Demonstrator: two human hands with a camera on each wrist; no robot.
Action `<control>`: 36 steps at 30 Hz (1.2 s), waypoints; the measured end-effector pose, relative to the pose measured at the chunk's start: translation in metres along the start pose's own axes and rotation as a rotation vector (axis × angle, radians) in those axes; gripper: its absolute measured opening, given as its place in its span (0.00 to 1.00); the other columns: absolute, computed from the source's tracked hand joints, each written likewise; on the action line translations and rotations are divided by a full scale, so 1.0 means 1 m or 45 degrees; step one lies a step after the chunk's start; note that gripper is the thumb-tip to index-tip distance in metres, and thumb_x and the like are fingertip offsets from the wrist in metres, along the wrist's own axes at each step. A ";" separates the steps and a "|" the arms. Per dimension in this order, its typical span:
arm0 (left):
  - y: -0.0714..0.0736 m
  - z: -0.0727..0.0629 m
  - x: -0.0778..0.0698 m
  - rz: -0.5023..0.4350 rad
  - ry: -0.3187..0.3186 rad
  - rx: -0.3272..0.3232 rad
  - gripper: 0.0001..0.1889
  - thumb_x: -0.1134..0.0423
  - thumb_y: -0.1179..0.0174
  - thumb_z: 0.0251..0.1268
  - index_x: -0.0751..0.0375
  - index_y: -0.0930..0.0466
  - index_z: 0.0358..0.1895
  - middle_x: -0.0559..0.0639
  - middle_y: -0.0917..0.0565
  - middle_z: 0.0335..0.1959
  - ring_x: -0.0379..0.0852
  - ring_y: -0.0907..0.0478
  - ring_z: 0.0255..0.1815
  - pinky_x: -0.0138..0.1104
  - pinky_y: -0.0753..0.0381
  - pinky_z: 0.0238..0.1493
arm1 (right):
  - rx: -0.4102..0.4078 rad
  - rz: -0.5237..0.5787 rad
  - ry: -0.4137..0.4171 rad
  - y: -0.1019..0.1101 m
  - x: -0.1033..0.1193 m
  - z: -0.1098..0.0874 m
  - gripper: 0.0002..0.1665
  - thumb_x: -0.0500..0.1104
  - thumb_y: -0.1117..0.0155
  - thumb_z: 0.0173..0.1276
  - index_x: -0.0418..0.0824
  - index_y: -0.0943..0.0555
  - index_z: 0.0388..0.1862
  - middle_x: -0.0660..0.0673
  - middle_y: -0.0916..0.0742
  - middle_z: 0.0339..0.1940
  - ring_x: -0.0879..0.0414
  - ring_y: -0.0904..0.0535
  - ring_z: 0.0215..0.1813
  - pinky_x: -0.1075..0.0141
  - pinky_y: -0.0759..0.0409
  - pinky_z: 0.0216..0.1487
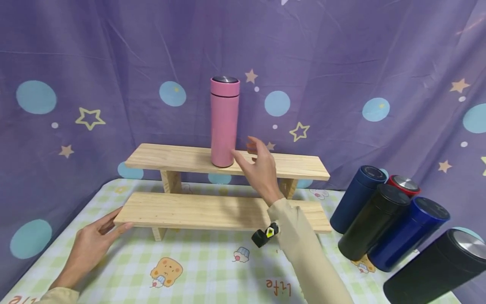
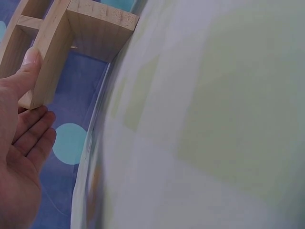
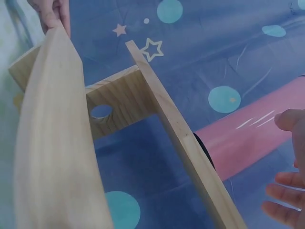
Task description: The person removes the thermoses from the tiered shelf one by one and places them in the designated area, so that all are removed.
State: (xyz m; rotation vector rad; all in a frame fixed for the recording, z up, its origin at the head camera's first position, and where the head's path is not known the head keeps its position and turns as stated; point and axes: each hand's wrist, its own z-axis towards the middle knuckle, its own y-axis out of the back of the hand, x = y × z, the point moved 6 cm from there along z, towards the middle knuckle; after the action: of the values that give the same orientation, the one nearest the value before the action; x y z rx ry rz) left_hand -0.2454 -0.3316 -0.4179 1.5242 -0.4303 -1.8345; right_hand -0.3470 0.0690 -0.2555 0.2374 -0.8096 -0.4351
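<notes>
A pink thermos bottle [image 1: 225, 122] with a steel-topped lid stands upright on the upper board of a two-tier wooden shelf [image 1: 174, 158]. Beside its lower right side is my right hand [image 1: 260, 169], thumb and fingers spread apart. In the right wrist view the thumb tip overlaps the pink bottle [image 3: 252, 129], and nothing lies in the palm. My left hand [image 1: 91, 240] grips the left end of the lower board [image 1: 220, 211]. The left wrist view has its thumb [image 2: 31, 62] against the board's edge, with the other fingers at the board's end.
At the right of the table stand several more thermos bottles: a dark blue one [image 1: 357, 200], a red-lidded one [image 1: 404, 184], a black one [image 1: 373, 223], a bright blue one [image 1: 408, 234] and another black one [image 1: 433, 268]. A purple curtain [image 1: 334, 84] hangs behind the shelf.
</notes>
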 end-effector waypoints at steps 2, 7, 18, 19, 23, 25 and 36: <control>0.000 0.000 0.001 0.003 0.013 0.004 0.40 0.43 0.35 0.73 0.66 0.34 0.77 0.77 0.25 0.63 0.77 0.24 0.60 0.62 0.20 0.52 | -0.005 0.018 0.004 0.004 -0.001 -0.007 0.36 0.50 0.26 0.71 0.33 0.24 0.70 0.35 0.15 0.58 0.41 0.17 0.58 0.50 0.15 0.57; 0.001 0.000 0.002 -0.012 0.035 0.025 0.41 0.43 0.35 0.73 0.65 0.35 0.78 0.77 0.26 0.64 0.78 0.26 0.62 0.62 0.21 0.54 | -0.027 0.022 0.048 0.017 -0.003 -0.026 0.33 0.47 0.25 0.70 0.32 0.23 0.67 0.33 0.15 0.57 0.41 0.16 0.57 0.50 0.14 0.56; 0.000 0.001 0.003 -0.021 0.041 0.014 0.41 0.43 0.34 0.72 0.65 0.35 0.78 0.76 0.24 0.63 0.77 0.26 0.62 0.62 0.24 0.55 | -0.052 -0.056 0.101 0.050 -0.015 -0.065 0.32 0.43 0.24 0.69 0.33 0.23 0.67 0.35 0.15 0.56 0.42 0.15 0.55 0.51 0.14 0.53; 0.000 0.001 0.003 -0.019 0.042 0.014 0.41 0.43 0.34 0.72 0.66 0.35 0.78 0.76 0.24 0.63 0.77 0.26 0.62 0.62 0.24 0.55 | -0.055 -0.071 0.104 0.053 -0.016 -0.068 0.32 0.43 0.24 0.69 0.33 0.23 0.67 0.35 0.14 0.56 0.43 0.15 0.55 0.51 0.13 0.53; -0.001 0.002 0.003 -0.018 0.047 0.021 0.42 0.42 0.35 0.72 0.66 0.35 0.78 0.76 0.25 0.64 0.77 0.26 0.63 0.60 0.23 0.55 | -0.052 -0.113 0.122 0.063 -0.018 -0.079 0.33 0.42 0.23 0.68 0.31 0.23 0.67 0.35 0.14 0.55 0.43 0.15 0.55 0.50 0.13 0.53; 0.000 0.002 0.003 -0.016 0.039 0.020 0.41 0.43 0.35 0.72 0.66 0.35 0.78 0.76 0.26 0.65 0.77 0.27 0.63 0.59 0.22 0.54 | -0.051 -0.132 0.128 0.068 -0.020 -0.084 0.33 0.41 0.23 0.68 0.31 0.23 0.67 0.36 0.14 0.55 0.43 0.15 0.55 0.49 0.13 0.54; 0.000 0.001 0.002 -0.021 0.017 0.003 0.40 0.44 0.34 0.72 0.66 0.34 0.78 0.75 0.26 0.65 0.77 0.26 0.63 0.58 0.23 0.54 | -0.073 -0.185 0.095 0.091 -0.036 -0.110 0.31 0.39 0.22 0.66 0.32 0.22 0.65 0.37 0.14 0.55 0.45 0.17 0.56 0.47 0.13 0.53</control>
State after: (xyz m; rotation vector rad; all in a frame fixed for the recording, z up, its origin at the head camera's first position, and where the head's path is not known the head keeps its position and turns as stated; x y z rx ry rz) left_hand -0.2468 -0.3329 -0.4190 1.5451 -0.4154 -1.8358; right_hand -0.2622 0.1704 -0.3194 0.2590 -0.7080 -0.5822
